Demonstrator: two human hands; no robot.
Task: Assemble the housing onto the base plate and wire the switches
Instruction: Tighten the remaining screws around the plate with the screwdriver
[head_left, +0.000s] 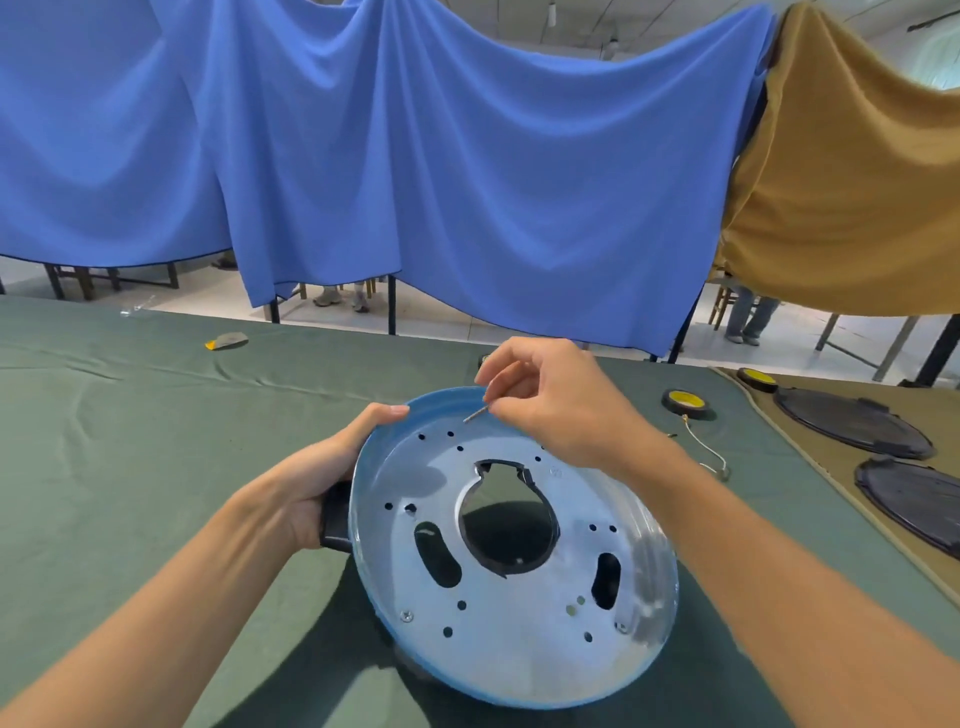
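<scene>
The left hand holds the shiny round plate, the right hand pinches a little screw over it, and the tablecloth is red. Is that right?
Not quite: the tablecloth is green, not red, as the head view shows. The rest is right: the left hand holds the shiny round plate by its edge, and the right hand pinches a little screw over it.

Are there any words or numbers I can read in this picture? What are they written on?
No words or numbers can be read here.
Metal plate: a tiny stamped mark right of the big middle hole, too small to read.
Tape roll: yellow inside, no print that can be made out.
Screw pinched by the right hand: no marking shows.
</scene>
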